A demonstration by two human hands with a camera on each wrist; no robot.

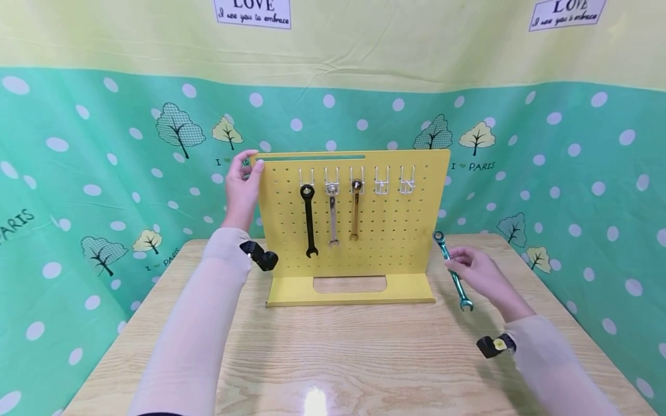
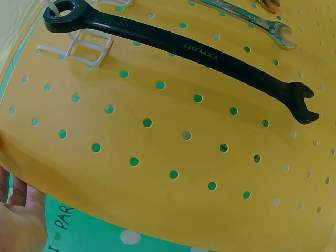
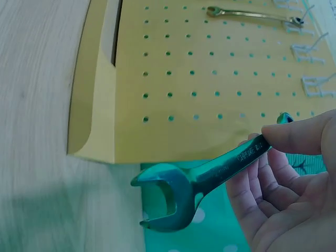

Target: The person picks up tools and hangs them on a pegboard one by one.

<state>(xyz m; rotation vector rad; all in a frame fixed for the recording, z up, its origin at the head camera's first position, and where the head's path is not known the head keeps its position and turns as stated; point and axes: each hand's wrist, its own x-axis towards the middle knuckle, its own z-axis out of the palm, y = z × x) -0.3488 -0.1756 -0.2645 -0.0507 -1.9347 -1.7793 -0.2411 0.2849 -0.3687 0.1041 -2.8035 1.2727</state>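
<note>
My right hand (image 1: pixel 476 273) pinches a shiny green combination wrench (image 1: pixel 451 268) by its shaft, right of the yellow pegboard (image 1: pixel 395 242). The wrench tilts, ring end up and open end down; in the right wrist view its open end (image 3: pixel 178 197) is close to the camera. My left hand (image 1: pixel 243 188) grips the pegboard's upper left corner, thumb in front. Three wrenches hang by their ring ends from white hooks: a black wrench (image 1: pixel 310 222), a silver wrench (image 1: pixel 333 219) and a gold-coloured wrench (image 1: pixel 355 211).
Two white hooks (image 1: pixel 381 188) at the right of the row carry nothing. The pegboard stands on a yellow base (image 1: pixel 291 292) with a slot, on a wooden table (image 1: pixel 333 358). A green and yellow curtain (image 1: pixel 333 110) hangs behind and at both sides.
</note>
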